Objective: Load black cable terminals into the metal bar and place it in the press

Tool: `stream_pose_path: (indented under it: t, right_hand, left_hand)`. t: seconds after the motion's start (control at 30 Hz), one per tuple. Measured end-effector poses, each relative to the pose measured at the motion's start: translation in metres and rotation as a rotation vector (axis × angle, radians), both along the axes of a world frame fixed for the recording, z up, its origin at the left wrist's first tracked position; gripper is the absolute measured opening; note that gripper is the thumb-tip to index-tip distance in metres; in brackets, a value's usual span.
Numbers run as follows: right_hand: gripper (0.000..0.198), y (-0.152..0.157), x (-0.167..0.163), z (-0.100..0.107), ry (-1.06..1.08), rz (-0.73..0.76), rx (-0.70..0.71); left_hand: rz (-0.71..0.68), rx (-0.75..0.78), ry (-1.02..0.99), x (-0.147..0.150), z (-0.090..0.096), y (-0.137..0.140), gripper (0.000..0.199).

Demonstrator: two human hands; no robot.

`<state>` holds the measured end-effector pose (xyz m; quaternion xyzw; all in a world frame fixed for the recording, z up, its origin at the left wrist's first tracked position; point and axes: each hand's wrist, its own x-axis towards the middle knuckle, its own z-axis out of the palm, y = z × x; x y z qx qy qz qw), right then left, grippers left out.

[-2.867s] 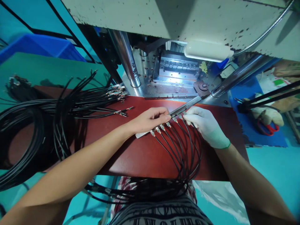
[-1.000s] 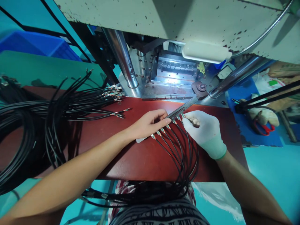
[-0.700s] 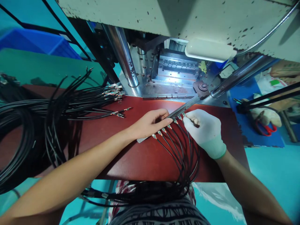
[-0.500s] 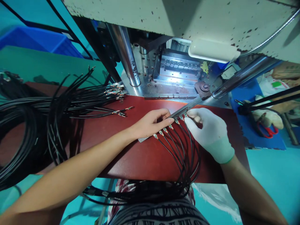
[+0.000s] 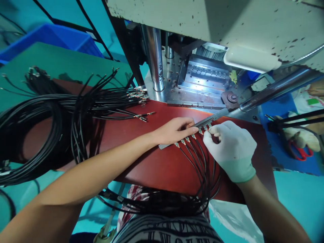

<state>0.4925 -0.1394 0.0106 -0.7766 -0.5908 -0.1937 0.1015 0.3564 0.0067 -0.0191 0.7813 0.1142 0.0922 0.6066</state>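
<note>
A narrow metal strip (image 5: 208, 118) lies slantwise over the red-brown board, its upper end by a bolted block on the press. My bare left hand (image 5: 177, 130) grips this strip, thumb along its near side. Several black cables (image 5: 194, 158) have their small metal-and-orange connector ends (image 5: 187, 139) set in a row along the strip's near edge. My right hand (image 5: 230, 145), in a white glove, pinches at the connector end nearest the strip's upper part; the fingertips partly hide it. The cables hang down over the board's front edge to my lap.
Behind the strip stands a press with a lit metal die (image 5: 206, 76), steel columns (image 5: 155, 60) and a white lamp (image 5: 253, 59). Black cable bundles (image 5: 106, 101) lie at left, near a blue bin (image 5: 58, 37). Red-handled scissors (image 5: 300, 152) and a glove are at right.
The view has shifted a little, so everything appears further right. Both hands keep their places at the strip, with the right fingers still on the upper connector ends.
</note>
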Motion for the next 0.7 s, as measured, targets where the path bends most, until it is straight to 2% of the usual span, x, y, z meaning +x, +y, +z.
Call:
stream_pose_path:
  t: [0.13, 0.27, 0.37, 0.5, 0.57, 0.7]
  right_hand:
    - [0.021, 0.002, 0.003, -0.004, 0.031, -0.016, 0.033]
    - [0.017, -0.004, 0.002, 0.002, 0.07, 0.012, 0.009]
    - [0.018, -0.007, -0.007, 0.009, 0.061, 0.113, -0.001]
    - [0.022, -0.005, -0.024, 0.01, 0.097, 0.23, -0.132]
    - [0.023, -0.003, -0.03, 0.008, 0.112, 0.221, -0.165]
    - [0.019, 0.001, -0.033, 0.002, 0.127, 0.191, -0.132]
  left_hand:
    - [-0.003, 0.017, 0.012, 0.0, 0.001, 0.001, 0.033]
    - [0.013, -0.009, 0.016, 0.001, -0.001, 0.0, 0.034]
    - [0.015, -0.047, 0.032, 0.002, -0.003, -0.001, 0.034]
    - [0.027, -0.041, 0.035, 0.003, -0.006, -0.003, 0.034]
    - [0.037, -0.03, 0.037, 0.003, -0.006, -0.003, 0.034]
    - [0.042, -0.029, 0.049, 0.003, -0.005, -0.005, 0.034]
